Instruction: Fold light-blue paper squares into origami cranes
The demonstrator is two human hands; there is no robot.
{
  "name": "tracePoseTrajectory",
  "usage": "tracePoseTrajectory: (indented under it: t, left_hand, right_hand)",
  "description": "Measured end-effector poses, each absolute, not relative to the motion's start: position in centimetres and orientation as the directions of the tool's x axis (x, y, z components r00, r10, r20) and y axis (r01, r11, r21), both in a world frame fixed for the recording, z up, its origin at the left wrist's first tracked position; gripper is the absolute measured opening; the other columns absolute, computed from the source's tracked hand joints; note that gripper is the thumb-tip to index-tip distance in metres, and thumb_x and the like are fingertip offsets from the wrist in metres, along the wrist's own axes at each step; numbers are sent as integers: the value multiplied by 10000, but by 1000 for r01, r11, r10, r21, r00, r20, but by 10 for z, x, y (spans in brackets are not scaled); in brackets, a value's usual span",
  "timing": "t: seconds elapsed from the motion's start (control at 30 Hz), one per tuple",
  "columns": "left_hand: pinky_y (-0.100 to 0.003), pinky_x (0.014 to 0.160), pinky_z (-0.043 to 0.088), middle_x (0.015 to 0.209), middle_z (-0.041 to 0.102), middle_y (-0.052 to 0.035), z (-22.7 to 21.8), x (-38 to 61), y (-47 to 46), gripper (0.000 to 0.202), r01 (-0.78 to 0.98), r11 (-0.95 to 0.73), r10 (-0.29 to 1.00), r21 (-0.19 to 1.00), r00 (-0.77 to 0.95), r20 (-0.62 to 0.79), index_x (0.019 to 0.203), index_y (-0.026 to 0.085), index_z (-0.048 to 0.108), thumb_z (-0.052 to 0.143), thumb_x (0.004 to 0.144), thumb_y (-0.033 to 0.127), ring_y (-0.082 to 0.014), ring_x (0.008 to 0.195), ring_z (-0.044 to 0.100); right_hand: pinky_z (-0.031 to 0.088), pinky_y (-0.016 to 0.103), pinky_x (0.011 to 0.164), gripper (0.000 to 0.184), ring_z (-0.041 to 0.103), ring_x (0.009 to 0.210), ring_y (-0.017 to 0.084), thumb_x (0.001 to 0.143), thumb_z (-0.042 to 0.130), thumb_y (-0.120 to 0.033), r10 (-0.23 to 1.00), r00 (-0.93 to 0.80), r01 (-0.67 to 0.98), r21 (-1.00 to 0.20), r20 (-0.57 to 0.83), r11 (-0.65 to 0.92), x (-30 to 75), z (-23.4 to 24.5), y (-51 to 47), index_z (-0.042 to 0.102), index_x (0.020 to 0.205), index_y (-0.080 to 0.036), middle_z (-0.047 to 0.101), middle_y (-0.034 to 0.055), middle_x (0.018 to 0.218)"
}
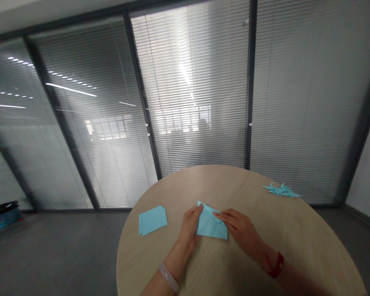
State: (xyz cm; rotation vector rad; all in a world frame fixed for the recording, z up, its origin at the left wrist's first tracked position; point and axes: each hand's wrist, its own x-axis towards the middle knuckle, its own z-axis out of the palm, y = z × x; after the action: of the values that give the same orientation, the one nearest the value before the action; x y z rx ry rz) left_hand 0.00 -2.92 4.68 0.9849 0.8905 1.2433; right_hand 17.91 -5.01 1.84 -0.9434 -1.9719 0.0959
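A piece of light blue paper (211, 224), folded into a rough triangle, lies on the round pale wood table (249, 185) near its middle. My left hand (189, 228) grips the paper's left side, and my right hand (237, 228) has its fingers across the upper right fold. To the left of my left hand lies a small stack of square blue paper sheets (152, 220), untouched. Far to the right, beyond my right hand, rests a loose heap of folded blue paper shapes (280, 190). A pale bangle (169, 276) circles my left wrist, and a red band (274, 265) circles my right.
The table's curved edge runs around the hands, with grey floor beyond it. Behind stands a glass partition with closed blinds (188, 82). Dark and coloured bags (3, 216) lie on the floor at far left.
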Motion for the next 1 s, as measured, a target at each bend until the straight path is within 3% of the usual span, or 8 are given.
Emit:
tracePoseTrajectory:
  t: [0.17,0.63,0.87,1.0]
  left_hand:
    - [-287,602,469,668,671,-63,47,-2,-29,410,-329,38,991,943,133,7,739,144,645,708,656,540,-185,614,598]
    - [-285,645,480,745,694,-75,56,-3,-34,324,-345,7,991,939,127,39,814,131,688,658,710,437,-186,662,615]
    - [-266,552,442,619,654,-45,52,-2,-31,418,-242,47,989,969,147,-11,713,109,670,791,580,486,-149,522,569]
    - [-245,521,418,564,620,-15,50,-4,-29,401,-233,-2,992,973,125,32,655,114,662,800,561,479,-120,479,522]
  right_hand:
    - [554,327,744,326,657,830,195,950,420,-222,567,-368,649,-232,737,724,178,19,-49,672,1154,-265,711,91,946]
    - [554,327,740,315,650,829,203,928,460,-165,541,-426,717,-94,725,691,179,18,-49,660,1159,-241,698,99,949]
    - [545,349,746,310,636,844,217,919,465,-161,552,-455,709,-91,699,700,177,17,-49,654,1160,-209,691,114,959]
    - [513,402,797,323,619,890,236,902,457,-156,574,-429,677,-173,698,716,176,23,-55,662,1143,-217,686,116,977]
